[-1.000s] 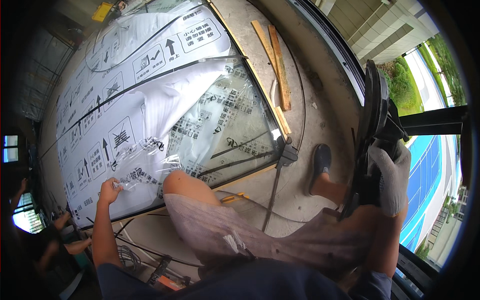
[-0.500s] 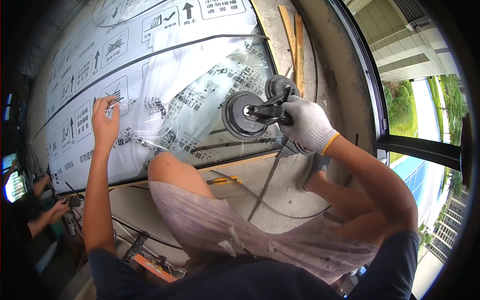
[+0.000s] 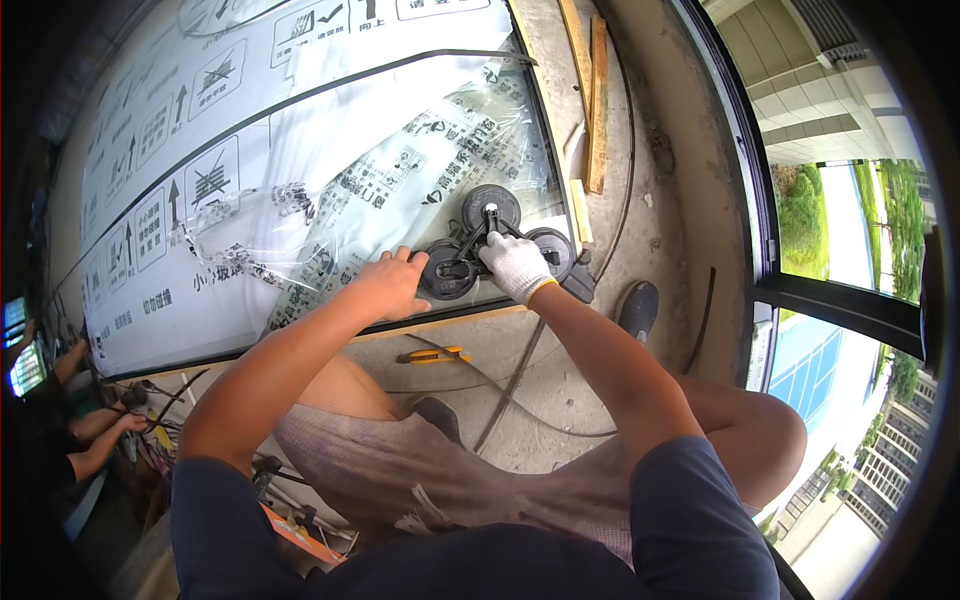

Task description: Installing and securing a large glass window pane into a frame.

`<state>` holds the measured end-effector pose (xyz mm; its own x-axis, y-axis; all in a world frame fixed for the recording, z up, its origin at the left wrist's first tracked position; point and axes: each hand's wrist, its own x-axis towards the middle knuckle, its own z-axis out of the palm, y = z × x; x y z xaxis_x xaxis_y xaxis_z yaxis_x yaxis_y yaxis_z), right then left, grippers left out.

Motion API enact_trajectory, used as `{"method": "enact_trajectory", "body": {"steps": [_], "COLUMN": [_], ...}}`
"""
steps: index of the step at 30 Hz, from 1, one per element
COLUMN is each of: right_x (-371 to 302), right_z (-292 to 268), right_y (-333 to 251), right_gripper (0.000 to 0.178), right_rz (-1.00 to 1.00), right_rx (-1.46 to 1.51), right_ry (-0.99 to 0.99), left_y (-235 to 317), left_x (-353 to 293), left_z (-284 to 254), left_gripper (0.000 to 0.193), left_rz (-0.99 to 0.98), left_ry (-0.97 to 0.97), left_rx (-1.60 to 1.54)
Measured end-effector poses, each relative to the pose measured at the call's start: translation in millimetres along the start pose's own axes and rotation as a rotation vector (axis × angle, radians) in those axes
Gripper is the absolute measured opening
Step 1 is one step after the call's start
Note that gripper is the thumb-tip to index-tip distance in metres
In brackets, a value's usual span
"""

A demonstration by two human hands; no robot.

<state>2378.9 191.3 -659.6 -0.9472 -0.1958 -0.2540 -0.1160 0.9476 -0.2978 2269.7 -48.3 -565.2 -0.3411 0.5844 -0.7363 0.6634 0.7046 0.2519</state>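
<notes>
A black three-cup suction lifter [image 3: 490, 212] rests flat on the glass pane [image 3: 385, 205] at its near right corner. My right hand [image 3: 517, 268], in a white knitted glove with a yellow cuff, is closed around the lifter's handle. Bare, my left hand [image 3: 390, 287] lies over the near edge of the glass with fingers spread, close against the left cup; whether it touches that cup I cannot tell. White printed film [image 3: 300, 140] covers much of the pane, while clear plastic is peeled back around the lifter.
Wooden strips [image 3: 597, 110] lie on the concrete floor beyond the pane's right side. A yellow utility knife [image 3: 435, 354] and a dark strap [image 3: 510, 385] are on the floor before my knees. A black-framed window [image 3: 840, 310] stands at right. Another person's hands [image 3: 110, 428] work among cables at left.
The lifter, held up and tilted before, now sits on the glass, turned cups down. My left hand has moved right from the white film to beside it.
</notes>
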Motion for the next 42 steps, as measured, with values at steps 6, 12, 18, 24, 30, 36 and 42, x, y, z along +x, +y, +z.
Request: {"method": "enact_trajectory", "body": {"steps": [6,12,18,24,30,36,42], "right_x": [-1.2,10.8,13.4,4.6,6.7,9.3,13.9], "right_z": [1.5,1.4,4.4,4.8,13.7,0.4,-43.1], "right_y": [2.0,-10.8,-15.2,-21.3,-26.9,-30.9,-4.6], "right_gripper": [0.01,0.01,0.009,0.01,0.012,0.018,0.035], "right_rz": [-0.008,-0.057,-0.082,-0.04,-0.051,-0.035,0.117], "right_rx": [0.042,0.094,0.134,0.153,0.176,0.198,0.228], "right_ry": [0.029,0.067,0.132,0.121,0.079,0.071,0.305], "left_y": [43.4,38.8,31.3,36.9,36.9,36.5,30.8], "left_x": [44.6,53.0,56.1,53.4,45.3,43.5,42.3], "left_z": [36.5,54.8,57.8,66.0,69.8,68.8,65.2], "left_gripper": [0.127,0.112,0.104,0.108,0.103,0.104,0.109], "left_rz": [-0.214,-0.275,-0.285,-0.298,-0.327,-0.35,-0.306], "left_ry": [0.104,0.248,0.233,0.233,0.253,0.218,0.183], "left_rx": [-0.022,-0.018,-0.018,-0.1,-0.114,-0.122,-0.171]}}
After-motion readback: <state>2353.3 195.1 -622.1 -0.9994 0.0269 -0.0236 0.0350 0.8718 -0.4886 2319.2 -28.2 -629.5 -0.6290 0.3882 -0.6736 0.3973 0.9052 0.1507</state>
